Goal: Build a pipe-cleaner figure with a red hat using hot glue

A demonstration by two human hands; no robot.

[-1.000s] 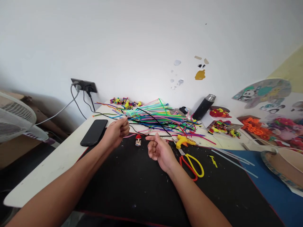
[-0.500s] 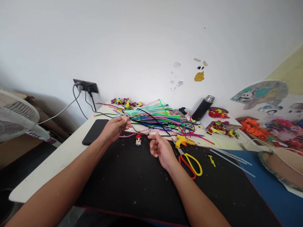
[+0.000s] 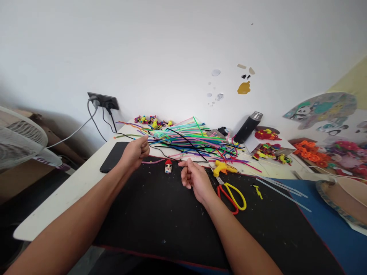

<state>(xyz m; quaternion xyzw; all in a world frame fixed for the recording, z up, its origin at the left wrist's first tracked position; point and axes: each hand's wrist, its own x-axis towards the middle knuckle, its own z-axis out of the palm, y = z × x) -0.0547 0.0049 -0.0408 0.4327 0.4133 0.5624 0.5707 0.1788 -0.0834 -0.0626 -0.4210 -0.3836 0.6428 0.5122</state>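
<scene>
A thin black pipe cleaner (image 3: 163, 153) runs between my two hands. My left hand (image 3: 135, 153) is closed in a fist-like pinch around its left end, above the edge of the phone. My right hand (image 3: 195, 176) has thumb and index finger pressed together on the other end, with the remaining fingers curled. Between the hands, a small figure head (image 3: 168, 166) with a red cap and white face lies on the black mat (image 3: 149, 217). Behind them spreads a pile of colourful pipe cleaners (image 3: 189, 137).
Right of my right hand lie a yellow glue gun (image 3: 223, 168) and scissors (image 3: 235, 196) with red and yellow handles. A black phone (image 3: 112, 156) is at left. Farther right are a small yellow piece (image 3: 258, 192), glue sticks (image 3: 282, 193), a black flask (image 3: 249, 126) and a round basket (image 3: 329, 198).
My left hand has moved left and slightly up, its fingers now closed tighter, drawing along the black pipe cleaner. My right hand has stayed nearly in place. The view has shifted slightly.
</scene>
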